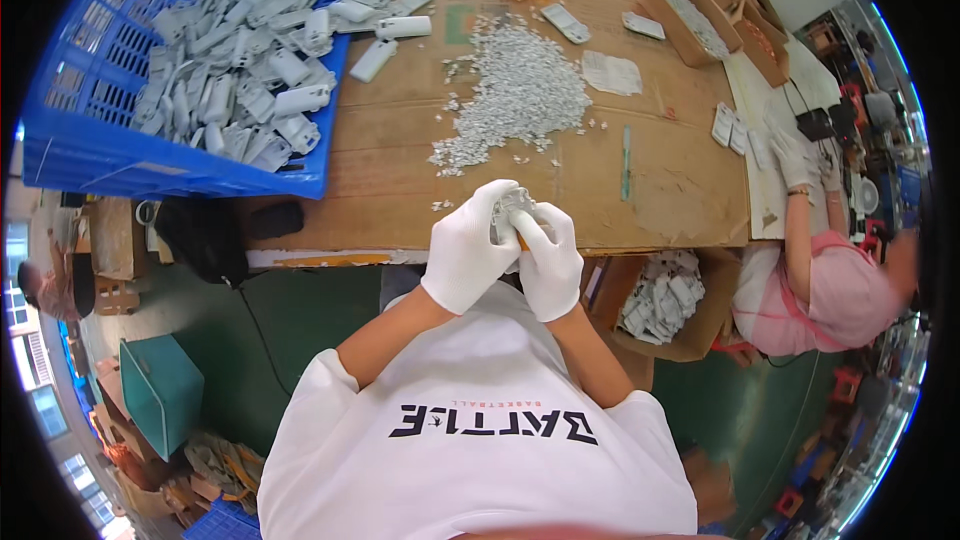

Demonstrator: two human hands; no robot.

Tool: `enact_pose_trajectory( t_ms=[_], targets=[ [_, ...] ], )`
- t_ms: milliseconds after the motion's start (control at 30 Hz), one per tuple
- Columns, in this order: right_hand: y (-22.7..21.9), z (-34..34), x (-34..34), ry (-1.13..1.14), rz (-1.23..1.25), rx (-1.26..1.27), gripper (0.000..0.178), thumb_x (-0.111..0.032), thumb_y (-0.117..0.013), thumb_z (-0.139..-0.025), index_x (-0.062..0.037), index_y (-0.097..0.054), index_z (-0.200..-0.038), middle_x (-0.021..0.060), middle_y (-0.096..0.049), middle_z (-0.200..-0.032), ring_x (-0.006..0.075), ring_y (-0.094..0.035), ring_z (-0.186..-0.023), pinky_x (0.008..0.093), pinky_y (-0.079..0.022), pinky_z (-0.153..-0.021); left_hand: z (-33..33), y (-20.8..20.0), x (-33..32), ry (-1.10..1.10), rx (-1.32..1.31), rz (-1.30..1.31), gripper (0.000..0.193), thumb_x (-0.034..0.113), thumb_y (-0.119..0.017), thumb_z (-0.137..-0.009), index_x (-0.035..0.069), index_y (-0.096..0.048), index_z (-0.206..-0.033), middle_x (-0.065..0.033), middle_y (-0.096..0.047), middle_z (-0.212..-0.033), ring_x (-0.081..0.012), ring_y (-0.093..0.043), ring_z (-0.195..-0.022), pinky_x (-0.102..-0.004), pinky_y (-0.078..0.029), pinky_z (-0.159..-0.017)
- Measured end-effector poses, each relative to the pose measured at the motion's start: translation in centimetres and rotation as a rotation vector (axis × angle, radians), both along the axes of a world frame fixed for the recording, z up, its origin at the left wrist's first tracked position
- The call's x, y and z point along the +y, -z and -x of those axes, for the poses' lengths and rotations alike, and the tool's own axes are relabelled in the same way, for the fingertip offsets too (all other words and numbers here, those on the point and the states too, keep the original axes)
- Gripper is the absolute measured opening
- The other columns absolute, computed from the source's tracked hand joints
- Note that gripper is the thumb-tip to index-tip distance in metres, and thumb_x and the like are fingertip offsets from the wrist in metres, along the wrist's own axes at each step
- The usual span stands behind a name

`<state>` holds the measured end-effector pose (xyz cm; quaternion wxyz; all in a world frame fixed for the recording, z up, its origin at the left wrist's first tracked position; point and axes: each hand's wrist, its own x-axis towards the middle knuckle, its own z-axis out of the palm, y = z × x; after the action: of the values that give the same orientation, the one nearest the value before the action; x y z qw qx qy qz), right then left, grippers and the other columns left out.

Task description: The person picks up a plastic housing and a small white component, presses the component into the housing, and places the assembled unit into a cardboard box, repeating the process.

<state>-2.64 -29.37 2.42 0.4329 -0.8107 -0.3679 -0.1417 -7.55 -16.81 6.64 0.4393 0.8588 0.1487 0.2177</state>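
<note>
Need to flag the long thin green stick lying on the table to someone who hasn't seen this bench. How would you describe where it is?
Start at the cardboard-covered worktable and find the heap of small grey parts in its middle. Just right of that heap, lying apart from it, is the green stick, pointing away from the person. It is the only slim, straight green thing there; its neighbours are grey or white.

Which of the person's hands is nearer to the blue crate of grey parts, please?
Left. The left hand lies on the side toward the blue crate, below and to its right; the right hand sits beyond it, farther away.
</note>
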Motion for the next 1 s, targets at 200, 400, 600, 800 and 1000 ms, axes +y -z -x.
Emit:
enact_pose_trajectory(
  t_ms=[200,400,600,800,1000],
  targets=[
    [0.2,-1.2,-0.2,0.025,0.068,-0.156,0.051,0.006,-0.072,-0.069,-0.0169,-0.068,-0.115,0.0064,-0.051,-0.120,0.0182,-0.066,-0.083,0.0284,-0.058,-0.063,-1.2,0.0,0.5,0.055,-0.034,0.014,0.049,0.000,-0.072,-0.076,0.008,-0.061,-0.124,-0.0127,-0.072,-0.100,-0.0272,-0.073,-0.086,-0.0339,-0.059,-0.073],
    [0.4,-1.4,-0.1,-0.007,0.131,-0.054,0.052,0.006,-0.072,-0.070,-0.0186,-0.069,-0.116,0.0065,-0.050,-0.120,0.0179,-0.064,-0.090,0.0290,-0.058,-0.065,-1.5,-0.3,0.9,0.076,0.006,0.046,0.051,0.000,-0.073,-0.076,0.007,-0.060,-0.125,-0.0134,-0.072,-0.101,-0.0269,-0.073,-0.086,-0.0330,-0.059,-0.073],
    [0.3,-1.7,0.1,0.019,0.167,-0.131,0.047,0.005,-0.072,-0.077,-0.0117,-0.068,-0.120,0.0066,-0.051,-0.116,0.0171,-0.066,-0.084,0.0287,-0.057,-0.068,-2.1,0.0,1.1,0.081,0.036,0.033,0.052,-0.002,-0.072,-0.075,0.006,-0.060,-0.125,-0.0154,-0.071,-0.100,-0.0271,-0.073,-0.082,-0.0329,-0.059,-0.072],
    [0.2,-1.4,0.2,0.020,0.217,-0.046,0.049,-0.001,-0.072,-0.072,-0.0097,-0.068,-0.120,0.0087,-0.055,-0.115,0.0200,-0.065,-0.092,0.0320,-0.058,-0.068,-2.3,-0.2,1.5,0.133,0.138,0.023,0.051,0.001,-0.074,-0.074,0.006,-0.062,-0.123,-0.0153,-0.072,-0.096,-0.0275,-0.073,-0.080,-0.0329,-0.058,-0.072],
    [-0.2,-2.8,0.1,-0.045,0.233,0.009,0.045,-0.003,-0.067,-0.077,-0.0017,-0.063,-0.121,0.0098,-0.059,-0.118,0.0259,-0.065,-0.089,0.0354,-0.057,-0.072,-4.0,2.0,1.5,0.111,0.220,0.066,0.051,0.005,-0.073,-0.075,0.004,-0.061,-0.125,-0.0169,-0.072,-0.100,-0.0304,-0.073,-0.088,-0.0349,-0.058,-0.075]
  ],
)
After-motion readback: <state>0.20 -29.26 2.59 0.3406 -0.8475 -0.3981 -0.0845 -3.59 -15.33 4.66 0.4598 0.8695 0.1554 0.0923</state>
